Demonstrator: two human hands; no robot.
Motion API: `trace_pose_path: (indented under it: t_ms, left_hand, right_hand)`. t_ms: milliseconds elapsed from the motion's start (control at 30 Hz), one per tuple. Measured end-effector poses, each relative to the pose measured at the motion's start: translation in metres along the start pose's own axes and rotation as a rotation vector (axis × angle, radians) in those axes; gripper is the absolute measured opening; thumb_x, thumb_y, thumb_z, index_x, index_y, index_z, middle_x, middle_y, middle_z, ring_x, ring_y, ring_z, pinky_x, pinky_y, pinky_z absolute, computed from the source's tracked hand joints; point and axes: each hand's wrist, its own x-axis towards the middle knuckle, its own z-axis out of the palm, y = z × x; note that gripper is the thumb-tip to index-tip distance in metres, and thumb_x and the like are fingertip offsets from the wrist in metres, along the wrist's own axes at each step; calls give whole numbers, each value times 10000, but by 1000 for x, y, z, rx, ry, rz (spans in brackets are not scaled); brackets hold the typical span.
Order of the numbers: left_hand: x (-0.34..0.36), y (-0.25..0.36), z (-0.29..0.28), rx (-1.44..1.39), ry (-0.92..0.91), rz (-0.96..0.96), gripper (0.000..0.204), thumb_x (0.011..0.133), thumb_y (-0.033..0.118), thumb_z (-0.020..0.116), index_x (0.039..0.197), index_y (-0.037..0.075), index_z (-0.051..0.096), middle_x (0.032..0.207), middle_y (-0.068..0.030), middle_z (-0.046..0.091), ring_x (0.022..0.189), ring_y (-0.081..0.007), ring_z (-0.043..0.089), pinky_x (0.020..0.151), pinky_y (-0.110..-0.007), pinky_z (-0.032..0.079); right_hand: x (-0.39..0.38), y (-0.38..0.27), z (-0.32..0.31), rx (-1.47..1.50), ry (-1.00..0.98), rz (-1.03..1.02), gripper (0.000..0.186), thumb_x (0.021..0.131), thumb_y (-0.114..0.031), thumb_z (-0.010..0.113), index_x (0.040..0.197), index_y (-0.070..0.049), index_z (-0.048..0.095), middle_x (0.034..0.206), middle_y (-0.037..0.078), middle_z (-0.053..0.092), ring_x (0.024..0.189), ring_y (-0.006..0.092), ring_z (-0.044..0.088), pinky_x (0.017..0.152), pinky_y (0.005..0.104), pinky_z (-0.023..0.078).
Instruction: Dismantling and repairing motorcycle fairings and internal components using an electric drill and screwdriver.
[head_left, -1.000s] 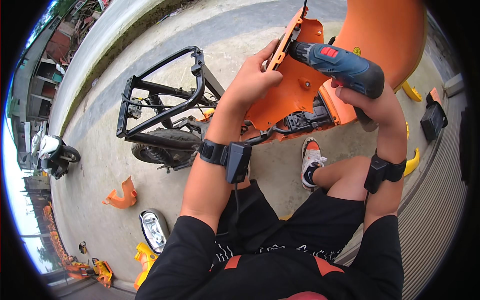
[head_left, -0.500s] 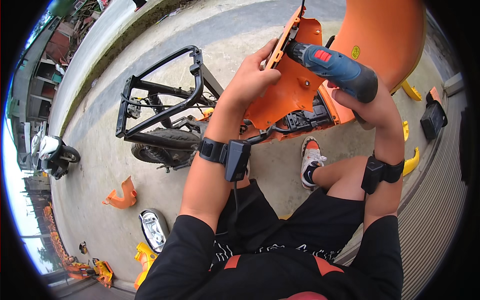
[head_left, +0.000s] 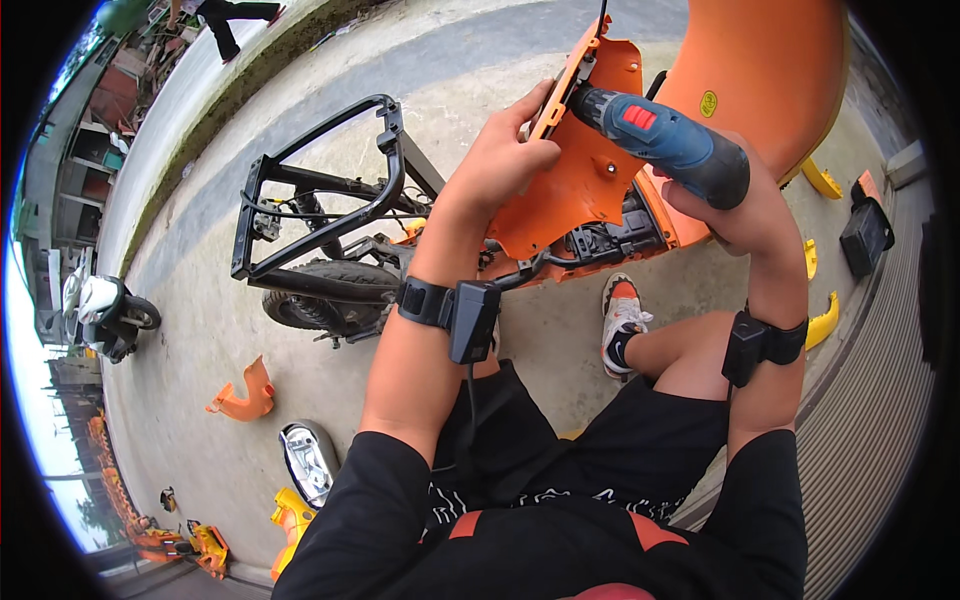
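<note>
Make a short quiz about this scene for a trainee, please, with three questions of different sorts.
1. True or false: the right hand holds a blue power drill.
2. What does the left hand grip? A) the black metal rack B) the orange plastic panel C) the headlight on the ground
3. Fill in: the drill tip points at the upper ____ of the orange panel.

Key: 1 true; 2 B; 3 edge.
</note>
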Motion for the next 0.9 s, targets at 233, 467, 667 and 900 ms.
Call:
trace_pose_path:
  t_ms: [233, 467, 667, 900]
  left_hand:
    - [1, -2, -1, -13, 8, 13, 792, 731, 50, 524, 1511, 166, 448, 746, 78, 480, 572, -15, 387, 508, -197, 305]
    - [2, -3, -1, -2, 12, 7, 787, 736, 58, 524, 1512, 169, 447, 749, 78, 484, 558, -11, 380, 502, -195, 310]
    - [1, -3, -1, -8, 6, 2, 782, 735, 68, 524, 1508, 153, 450, 759, 75, 510, 557, -16, 385, 502, -196, 317]
    - [2, -4, -2, 32, -23, -61, 782, 728, 70, 515, 1505, 131, 449, 835, 60, 555, 643, -21, 441, 547, -196, 346]
  right_hand:
    - [1, -1, 2, -16, 23, -9, 261, 760, -46, 736, 1000, -4, 643, 827, 62, 657, 758, 162, 590, 753, 314, 497]
    - [1, 1, 3, -2, 42, 63, 241, 750, -52, 738, 967, -11, 641, 789, 55, 644, 737, 158, 583, 729, 312, 495]
    - [0, 2, 3, -2, 39, 43, 249, 752, -44, 729, 984, -12, 642, 803, 51, 652, 756, 153, 605, 739, 312, 505]
    - [3, 1, 5, -134, 20, -154, 333, 764, -29, 762, 1077, -9, 650, 907, 65, 694, 832, 146, 638, 800, 308, 517]
